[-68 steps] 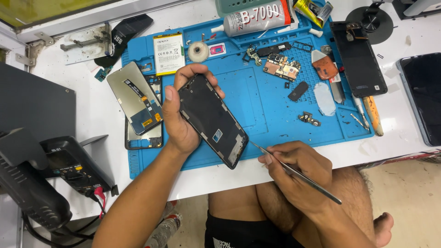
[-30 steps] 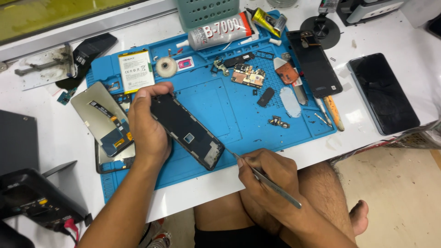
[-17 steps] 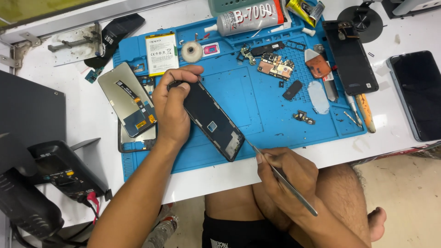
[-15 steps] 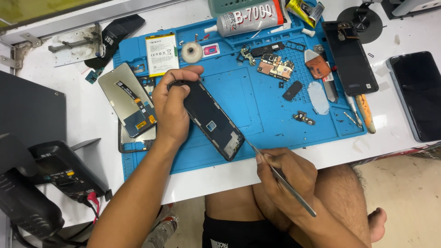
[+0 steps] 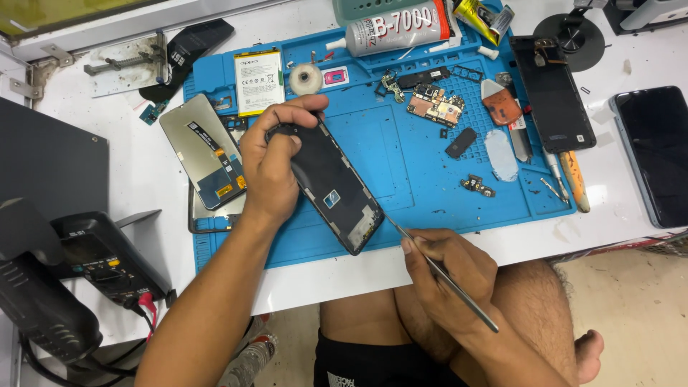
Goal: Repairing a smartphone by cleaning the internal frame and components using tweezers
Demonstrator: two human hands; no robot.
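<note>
My left hand (image 5: 269, 168) grips the upper end of a black phone frame (image 5: 331, 188), which lies slanted on the blue work mat (image 5: 401, 165). My right hand (image 5: 446, 276) holds thin metal tweezers (image 5: 441, 273) near the table's front edge. Their tip touches the frame's lower right side. A detached screen panel (image 5: 204, 152) rests just left of my left hand.
On the mat lie a white battery (image 5: 259, 80), a tape roll (image 5: 305, 78), a glue tube (image 5: 394, 27), a circuit board (image 5: 436, 108) and small parts. A black phone (image 5: 552, 93) and a dark phone (image 5: 656, 154) lie right. A black multimeter (image 5: 107, 261) sits left.
My left hand shifted from cradling the frame's side to gripping its top end. The tweezers stay at the frame's lower right side. The view swayed left and back.
</note>
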